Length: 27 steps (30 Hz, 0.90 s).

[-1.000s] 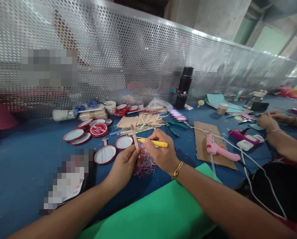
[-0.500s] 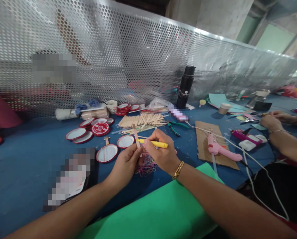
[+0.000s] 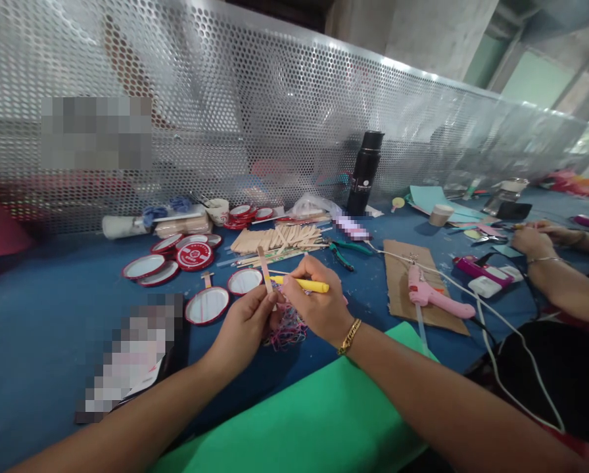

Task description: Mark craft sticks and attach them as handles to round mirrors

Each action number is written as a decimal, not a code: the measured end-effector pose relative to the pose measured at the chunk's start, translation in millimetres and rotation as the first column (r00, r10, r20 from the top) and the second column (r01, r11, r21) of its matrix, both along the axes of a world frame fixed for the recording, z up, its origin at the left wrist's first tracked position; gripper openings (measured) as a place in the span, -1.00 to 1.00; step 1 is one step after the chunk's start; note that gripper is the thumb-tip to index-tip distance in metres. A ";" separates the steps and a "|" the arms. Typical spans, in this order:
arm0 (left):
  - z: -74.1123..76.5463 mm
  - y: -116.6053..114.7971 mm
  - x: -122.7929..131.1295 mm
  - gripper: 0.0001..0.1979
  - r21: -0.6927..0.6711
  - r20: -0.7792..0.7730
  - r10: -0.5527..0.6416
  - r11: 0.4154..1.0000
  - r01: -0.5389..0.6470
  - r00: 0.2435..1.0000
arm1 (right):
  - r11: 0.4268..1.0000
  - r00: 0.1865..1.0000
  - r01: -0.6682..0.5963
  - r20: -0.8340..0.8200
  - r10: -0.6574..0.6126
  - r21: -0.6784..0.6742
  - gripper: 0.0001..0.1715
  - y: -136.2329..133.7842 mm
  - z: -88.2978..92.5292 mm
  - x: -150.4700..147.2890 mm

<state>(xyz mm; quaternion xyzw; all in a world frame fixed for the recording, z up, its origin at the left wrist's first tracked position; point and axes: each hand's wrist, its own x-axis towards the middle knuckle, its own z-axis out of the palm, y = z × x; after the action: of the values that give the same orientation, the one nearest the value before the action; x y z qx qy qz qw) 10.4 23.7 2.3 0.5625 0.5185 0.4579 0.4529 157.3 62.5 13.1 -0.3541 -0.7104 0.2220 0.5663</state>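
A: Start at the left. What sits beside the fingers?

B: Two lids (image 3: 207,305) lie on the desk (image 3: 52,315), just left of the left hand (image 3: 242,325). That hand's fingers are pinched on the lower end of a stick (image 3: 263,268), which stands nearly upright above them.

A: A firm pinch?

B: Only at the bottom. I'd judge the stick could pivot or slip if it is pressed sideways higher up.

A: And under the fingers?

B: A tangle of bands (image 3: 287,328), right below both hands. A dropped stick could land in it, and a band might snag a fingertip.

A: The right hand (image 3: 319,305)?

B: Its fingers are closed round a yellow tool (image 3: 304,284), held about level, with its tip at the stick just above the left fingertips. I cannot tell whether it is a pen or a knife.

A: So the risk there?

B: The tip sits very near the left thumb. If it skids off the narrow stick it would run into that thumb, and a blade would make that worse.

A: Beyond the right fingers?

B: A stick pile (image 3: 277,238) lies behind them and pliers (image 3: 344,253) just to their right. Further right is a glue gun (image 3: 432,295) on card (image 3: 400,279), with its cord (image 3: 501,328) trailing past the right forearm. A swung elbow could catch the cord and drag the gun. A co-worker's hand (image 3: 531,242) is well apart, far right.
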 end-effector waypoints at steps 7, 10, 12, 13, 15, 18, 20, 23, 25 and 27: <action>2.3 -1.7 0.1 -0.55 0.022 -0.025 0.003 1.000 -0.003 1.000 | 1.000 1.000 -0.010 0.001 0.010 0.014 -0.78 0.4 0.7 -0.1; 1.9 -1.9 -0.3 -0.55 0.026 -0.029 -0.002 1.000 0.003 1.000 | 1.000 1.000 -0.010 0.015 0.010 0.004 -0.77 0.7 0.5 -0.1; 0.8 -1.6 -0.8 -0.56 0.019 -0.026 0.007 1.000 -0.006 1.000 | 1.000 1.000 0.005 0.008 -0.005 0.001 -0.78 1.0 0.6 0.4; 0.1 -1.4 -1.1 -0.55 0.017 -0.026 0.010 1.000 -0.010 1.000 | 1.000 1.000 0.010 0.002 -0.010 0.001 -0.78 0.9 0.7 0.6; -1.2 -1.1 -1.7 -0.54 0.022 -0.033 0.008 1.000 -0.007 0.999 | 1.000 1.000 0.007 -0.009 -0.007 0.008 -0.79 0.6 0.9 0.6; -2.2 -1.0 -2.1 -0.52 0.037 -0.037 -0.003 0.999 0.005 0.999 | 0.999 1.000 -0.021 -0.009 0.021 0.024 -0.78 0.5 0.7 -0.2; -2.1 -1.1 -2.1 -0.53 0.040 -0.036 -0.006 0.999 0.007 0.999 | 0.999 1.000 -0.026 -0.002 0.026 0.024 -0.78 1.0 0.2 -0.2; -1.6 -1.1 -1.9 -0.54 0.028 -0.031 -0.008 1.000 0.008 0.999 | 1.000 1.000 -0.001 0.000 0.001 0.015 -0.79 1.8 -0.1 1.0; -1.4 -0.8 -1.7 -0.55 0.019 -0.024 -0.011 1.000 0.011 1.000 | 1.000 1.000 0.009 -0.015 -0.009 0.010 -0.79 1.5 0.5 1.6; -1.4 -0.6 -1.5 -0.56 0.021 -0.025 -0.009 1.000 0.009 1.000 | 1.000 1.000 0.002 -0.023 -0.002 0.009 -0.78 0.6 1.2 1.3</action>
<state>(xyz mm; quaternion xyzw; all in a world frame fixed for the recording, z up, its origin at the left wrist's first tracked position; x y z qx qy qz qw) 8.9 23.1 1.0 0.5752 0.5166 0.4543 0.4426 158.6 63.1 14.3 -0.3496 -0.7047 0.2221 0.5761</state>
